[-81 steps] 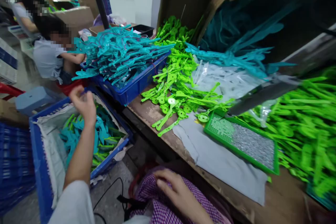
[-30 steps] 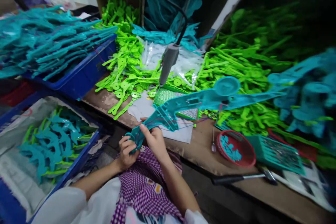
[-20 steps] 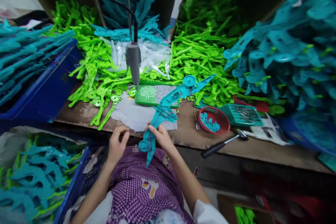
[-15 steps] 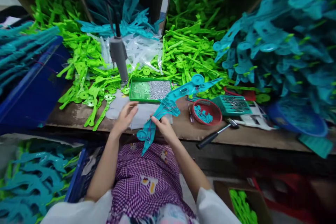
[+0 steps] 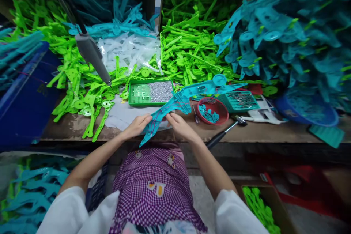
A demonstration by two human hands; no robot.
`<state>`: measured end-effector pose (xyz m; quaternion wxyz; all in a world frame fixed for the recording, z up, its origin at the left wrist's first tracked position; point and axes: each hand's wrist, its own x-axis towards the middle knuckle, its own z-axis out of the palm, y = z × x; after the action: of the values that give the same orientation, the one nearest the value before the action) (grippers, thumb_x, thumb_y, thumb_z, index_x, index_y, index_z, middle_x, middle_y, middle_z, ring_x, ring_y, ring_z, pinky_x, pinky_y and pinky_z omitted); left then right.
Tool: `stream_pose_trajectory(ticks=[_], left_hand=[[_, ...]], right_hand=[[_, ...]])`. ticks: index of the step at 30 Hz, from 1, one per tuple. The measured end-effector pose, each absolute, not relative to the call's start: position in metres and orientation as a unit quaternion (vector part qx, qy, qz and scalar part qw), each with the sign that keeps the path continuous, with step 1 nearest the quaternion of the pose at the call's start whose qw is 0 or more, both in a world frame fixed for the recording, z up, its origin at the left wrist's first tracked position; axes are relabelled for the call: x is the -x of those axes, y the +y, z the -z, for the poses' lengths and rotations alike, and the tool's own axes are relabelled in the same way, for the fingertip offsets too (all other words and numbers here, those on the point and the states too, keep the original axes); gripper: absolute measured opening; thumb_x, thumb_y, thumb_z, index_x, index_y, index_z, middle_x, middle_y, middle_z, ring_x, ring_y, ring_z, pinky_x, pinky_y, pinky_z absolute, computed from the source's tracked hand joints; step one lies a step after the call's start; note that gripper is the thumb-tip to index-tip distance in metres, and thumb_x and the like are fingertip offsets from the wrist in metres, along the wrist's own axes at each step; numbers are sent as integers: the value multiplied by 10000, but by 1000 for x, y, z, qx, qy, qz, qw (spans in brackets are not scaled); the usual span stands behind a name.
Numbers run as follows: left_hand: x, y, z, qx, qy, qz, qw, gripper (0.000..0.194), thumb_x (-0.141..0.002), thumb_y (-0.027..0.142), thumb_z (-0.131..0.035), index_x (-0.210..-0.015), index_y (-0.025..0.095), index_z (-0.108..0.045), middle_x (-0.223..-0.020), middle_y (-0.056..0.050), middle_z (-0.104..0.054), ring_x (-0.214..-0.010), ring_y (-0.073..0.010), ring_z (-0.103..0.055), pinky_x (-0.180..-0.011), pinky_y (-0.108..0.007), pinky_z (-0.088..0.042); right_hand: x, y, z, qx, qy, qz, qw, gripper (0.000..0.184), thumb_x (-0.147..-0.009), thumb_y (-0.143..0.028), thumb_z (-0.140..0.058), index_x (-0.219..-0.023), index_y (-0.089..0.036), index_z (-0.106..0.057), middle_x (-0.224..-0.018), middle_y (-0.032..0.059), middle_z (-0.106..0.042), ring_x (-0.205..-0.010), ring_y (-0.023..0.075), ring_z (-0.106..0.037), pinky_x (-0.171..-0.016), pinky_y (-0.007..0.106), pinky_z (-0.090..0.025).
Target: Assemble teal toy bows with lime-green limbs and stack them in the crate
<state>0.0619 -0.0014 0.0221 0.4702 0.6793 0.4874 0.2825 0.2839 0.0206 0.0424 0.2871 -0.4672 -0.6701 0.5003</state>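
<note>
A long teal plastic part with a round disc end and thin red wires lies slanted across the front of the wooden bench. My left hand grips its near, pointed end from the left, fingers curled on it. My right hand holds the same part from the right, fingers pressed on its middle. Just beyond the hands sits a green tray of small silver screws on a grey cloth.
A hanging grey power screwdriver dangles at the left. A red bowl of teal bits, a teal tray and a hammer lie to the right. Heaps of green parts and teal parts fill the back; blue crates stand left.
My left hand came back from the blue crate on the floor and took hold of the teal part beside my right hand. The view swung right and down onto the bench.
</note>
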Motion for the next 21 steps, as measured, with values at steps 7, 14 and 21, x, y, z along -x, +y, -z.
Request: stream_pose_trajectory(ticks=[7,14,21], left_hand=[[-10,15,-38,-750,451,-199,442,392,-952,491,-324,-738,187,-449,-704,16,-447,-670,-132,-428,-659,-258,-385],[12,48,-50,-830,398,-140,364,420,-971,482,-307,-735,191,-496,-733,-9,-522,-696,-151,-479,-707,-287,-396],[-4,87,-53,-850,444,-202,200,352,-940,489,-414,-1024,221,-625,-970,-58,-645,-979,-225,-545,-959,-424,-334]], right_hand=[[-379,-5,-127,558,-716,-39,419,305,-905,-350,-506,-1182,-348,-631,-1206,55,-645,-1208,304,-553,-1050,507,-411],[-414,24,-111,604,-679,-325,261,583,-755,-665,-546,-1182,-285,-659,-1239,112,-643,-1153,366,-587,-992,539,-447],[-409,-25,-41,616,-386,-587,357,542,-609,-659,-702,-909,-208,-727,-909,82,-755,-808,282,-686,-774,417,-544]])
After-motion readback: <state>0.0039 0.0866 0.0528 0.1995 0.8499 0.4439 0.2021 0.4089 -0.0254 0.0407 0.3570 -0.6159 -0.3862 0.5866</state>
